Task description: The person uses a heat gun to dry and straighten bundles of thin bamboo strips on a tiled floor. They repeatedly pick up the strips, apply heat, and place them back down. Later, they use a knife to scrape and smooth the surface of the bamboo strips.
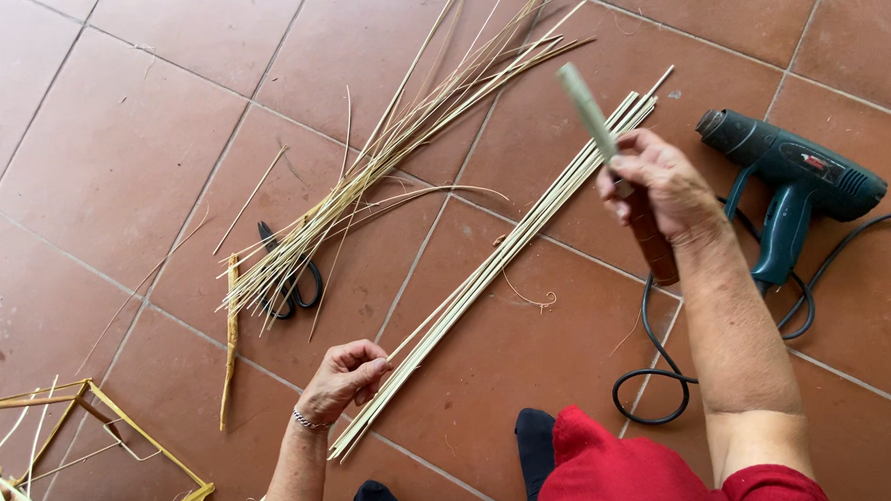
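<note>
Knife up, strips down on the red tile floor [120, 136].
Your right hand [659, 185] grips a brown-handled flat-bladed knife [610, 148]; your left hand [345, 376] pinches closed on the long bundle of pale split cane strips [505, 253] beside the black scissors [289, 274].

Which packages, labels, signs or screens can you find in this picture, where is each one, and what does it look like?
Label: on the side of the heat gun, upper right on the tiled floor; a small dark oblong plate with a red patch on the teal body.
No packages, signs or screens in view.
</note>
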